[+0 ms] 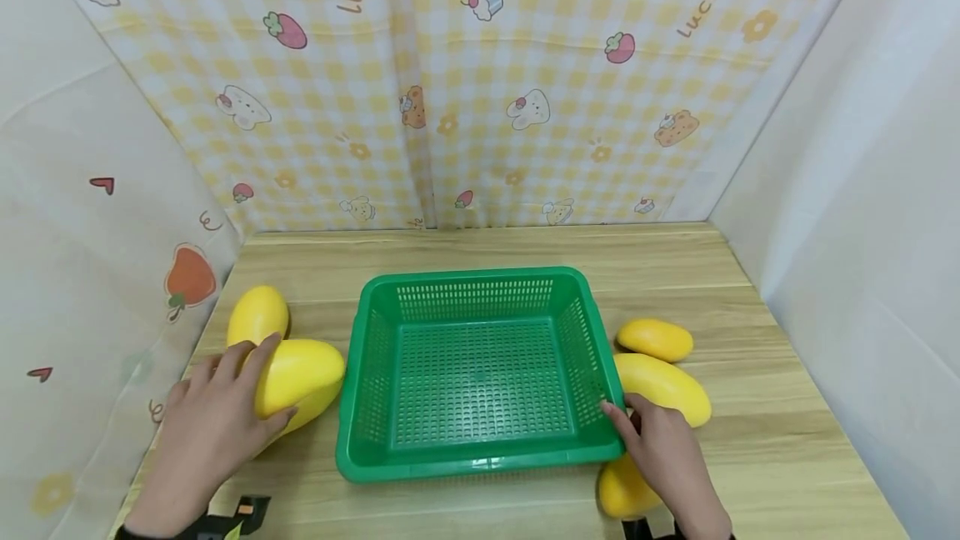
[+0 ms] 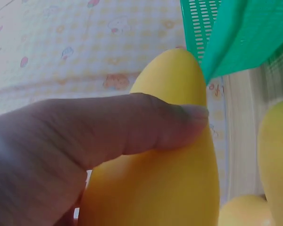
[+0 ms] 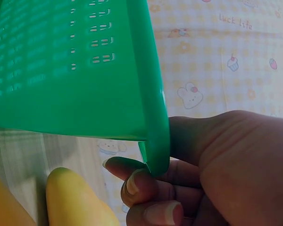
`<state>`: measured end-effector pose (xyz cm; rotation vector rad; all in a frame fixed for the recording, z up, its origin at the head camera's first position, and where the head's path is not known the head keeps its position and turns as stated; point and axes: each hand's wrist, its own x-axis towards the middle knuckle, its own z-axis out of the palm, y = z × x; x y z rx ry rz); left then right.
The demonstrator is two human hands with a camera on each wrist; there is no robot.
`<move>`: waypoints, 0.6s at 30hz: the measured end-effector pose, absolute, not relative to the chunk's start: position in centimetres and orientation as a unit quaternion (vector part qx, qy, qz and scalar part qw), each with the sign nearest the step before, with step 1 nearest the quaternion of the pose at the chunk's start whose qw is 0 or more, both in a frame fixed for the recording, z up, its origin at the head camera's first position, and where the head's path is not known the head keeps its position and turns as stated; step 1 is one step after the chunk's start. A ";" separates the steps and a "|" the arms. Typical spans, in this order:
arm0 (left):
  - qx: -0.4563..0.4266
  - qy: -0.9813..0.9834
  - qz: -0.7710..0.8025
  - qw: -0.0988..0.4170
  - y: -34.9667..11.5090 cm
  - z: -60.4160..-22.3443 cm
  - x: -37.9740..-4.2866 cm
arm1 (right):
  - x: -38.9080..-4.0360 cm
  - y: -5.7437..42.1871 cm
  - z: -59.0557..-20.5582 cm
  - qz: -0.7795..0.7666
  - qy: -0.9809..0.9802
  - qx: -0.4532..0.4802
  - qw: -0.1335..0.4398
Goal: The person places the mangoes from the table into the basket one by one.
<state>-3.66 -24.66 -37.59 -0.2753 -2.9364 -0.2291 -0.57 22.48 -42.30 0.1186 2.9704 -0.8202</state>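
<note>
Pickup step, apparently: left hand (image 1: 216, 419) grasps a yellow fruit (image 1: 302, 367) just left of the green basket (image 1: 480, 466), right hand (image 1: 663, 444) pinches the basket's right edge; next move likely calls for raising fruit above basket height.

Table with one basket and fruit on both sides of it
The table (image 1: 487, 248) has a flat, light-brown top with wood grain running mostly from side to side. A green rectangular basket (image 1: 480, 467) with slotted walls and a perforated floor sits upright near the middle, one long side facing the table's back edge. On the left, a rear left fruit (image 1: 258, 315), yellow, lies toward the back; a front left fruit (image 1: 318, 408), also yellow, lies partly covered, just beside the basket. On the right, a small orange-yellow fruit (image 1: 655, 340) lies rearmost, a long yellow fruit (image 1: 663, 390) lies just in front of it, and a front right fruit (image 1: 624, 490) lies partly hidden near the basket's front corner.
</note>
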 end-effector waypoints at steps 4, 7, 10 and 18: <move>-0.116 -0.984 -0.076 0.113 -23.9 -37.0 -4.9 | -0.6 22.5 -42.2 -0.269 0.962 0.038 0.025; -0.132 -0.980 -0.079 0.124 -23.3 -36.7 -5.7 | -0.6 22.5 -42.3 -0.271 0.962 0.036 0.019; -0.148 -0.976 -0.084 0.133 -22.7 -36.6 -6.3 | -0.6 22.4 -42.4 -0.269 0.963 0.033 0.012; -0.186 -0.968 -0.086 0.142 -20.8 -36.1 -8.0 | -0.5 22.4 -42.7 -0.269 0.963 0.028 -0.002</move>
